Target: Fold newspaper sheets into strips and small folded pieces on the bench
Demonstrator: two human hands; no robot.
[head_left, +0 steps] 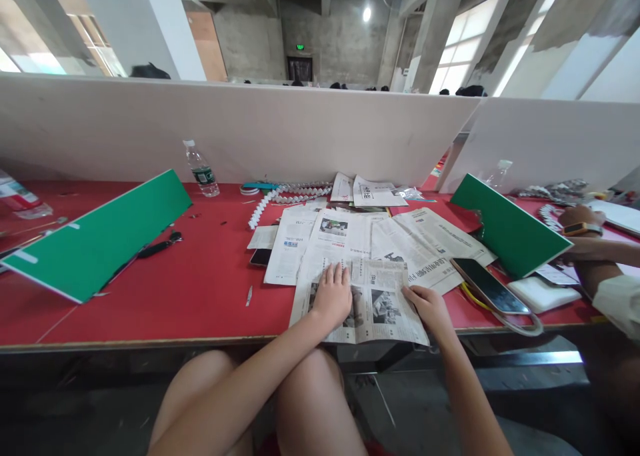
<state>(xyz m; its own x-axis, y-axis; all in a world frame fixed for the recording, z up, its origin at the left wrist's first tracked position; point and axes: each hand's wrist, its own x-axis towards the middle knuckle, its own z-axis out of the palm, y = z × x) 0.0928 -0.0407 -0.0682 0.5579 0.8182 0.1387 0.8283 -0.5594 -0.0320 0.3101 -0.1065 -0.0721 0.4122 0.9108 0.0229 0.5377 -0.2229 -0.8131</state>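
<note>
A newspaper sheet (377, 269) with printed photos lies at the table's front edge, its lower part hanging slightly over. My left hand (333, 296) rests flat on it, fingers stretched forward. On the sheet's right edge, my right hand (429, 307) pinches the paper between thumb and fingers. Beneath and beyond are more newspaper pages (287, 248), with another newspaper sheet (440, 239) fanned out to the right. Part of a dark phone (260, 257) shows under the papers at the left.
Green boards (107, 239) (507, 226) stand at both sides. A water bottle (203, 173), a folded white paper chain (263, 209) and folded papers (373, 193) are near the white partition (225, 129). A phone (490, 286) lies at right, near another person's hand (580, 217).
</note>
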